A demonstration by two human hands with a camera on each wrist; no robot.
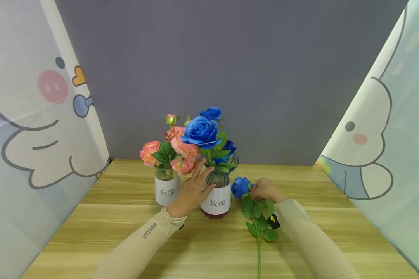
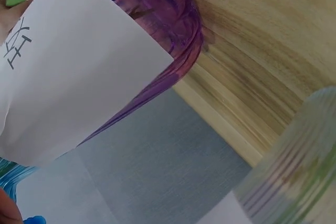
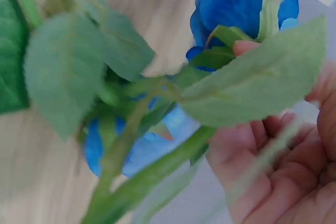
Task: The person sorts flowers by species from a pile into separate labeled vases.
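Observation:
My left hand (image 1: 192, 192) touches the left side of a glass vase (image 1: 219, 179), fingers spread and fairly straight. The vase has a white paper label, a purple base (image 2: 168, 19) and several blue roses (image 1: 201, 131) in it. To its right, my right hand (image 1: 265, 190) pinches a blue rose (image 1: 240, 187) just below the bloom. Its long leafy stem (image 1: 258, 248) runs toward the table's near edge. In the right wrist view, leaves partly cover the fingers and the blue petals (image 3: 236, 3), and more blue petals (image 3: 157, 145) show lower down.
A second labelled glass vase (image 1: 167, 190) holding pink-orange flowers (image 1: 185, 147) stands left of the first, close to my left hand. Both stand on a wooden table (image 1: 125, 217). A grey panel (image 1: 209, 58) rises behind, with cartoon-printed sheets (image 1: 21, 116) at the sides.

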